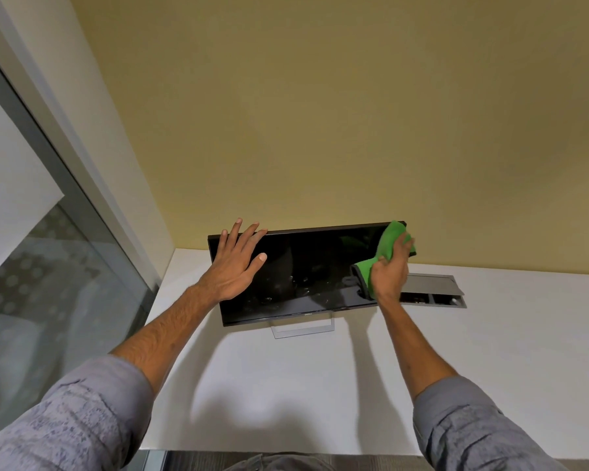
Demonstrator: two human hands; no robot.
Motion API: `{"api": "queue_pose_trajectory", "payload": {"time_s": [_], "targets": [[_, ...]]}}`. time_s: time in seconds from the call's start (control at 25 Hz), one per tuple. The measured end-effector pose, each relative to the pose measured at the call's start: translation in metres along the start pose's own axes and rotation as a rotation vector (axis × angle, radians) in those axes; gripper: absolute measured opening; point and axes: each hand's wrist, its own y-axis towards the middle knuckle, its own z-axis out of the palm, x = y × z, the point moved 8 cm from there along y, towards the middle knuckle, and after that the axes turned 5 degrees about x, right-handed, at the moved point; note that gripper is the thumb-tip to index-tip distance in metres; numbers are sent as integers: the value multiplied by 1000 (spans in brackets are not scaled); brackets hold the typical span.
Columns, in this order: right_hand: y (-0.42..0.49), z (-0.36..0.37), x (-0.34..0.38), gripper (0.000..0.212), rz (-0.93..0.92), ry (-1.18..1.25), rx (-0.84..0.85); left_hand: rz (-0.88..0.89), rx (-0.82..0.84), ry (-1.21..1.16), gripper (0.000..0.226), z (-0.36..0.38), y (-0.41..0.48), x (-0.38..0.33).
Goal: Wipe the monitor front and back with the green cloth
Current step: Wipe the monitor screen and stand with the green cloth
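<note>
A black monitor stands on a white desk against the yellow wall, screen facing me, on a clear stand. My left hand lies flat with fingers spread on the upper left of the screen, steadying it. My right hand holds the green cloth pressed against the right end of the screen, near its top right corner. The cloth hangs down past my palm. The back of the monitor is hidden.
A grey cable box with an open lid is set into the desk just right of the monitor. A glass partition with a metal frame runs along the left. The desk's front edge is near my body.
</note>
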Motion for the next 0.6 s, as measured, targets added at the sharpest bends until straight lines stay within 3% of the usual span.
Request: {"api": "queue_pose_trajectory", "payload": {"time_s": [0.12,0.24,0.32,0.4,0.52,0.6], "targets": [[-39,35,33,98,-264,-192,50,-8,-1,0,66,0,1,1],[-87,82,62,114,-644,-557,350,-8,0,4,67,0,2,2],[-105,89,67,118,-780,-624,451,-7,-1,3,66,0,0,1],[-97,68,67,117,-699,-489,326,-7,-6,0,64,0,0,-1],[-63,21,55,111,-443,-250,9,-13,-8,-3,63,1,-2,-1],[-38,3,40,104,-266,-147,-100,-8,-4,-13,64,1,-3,-1]]}}
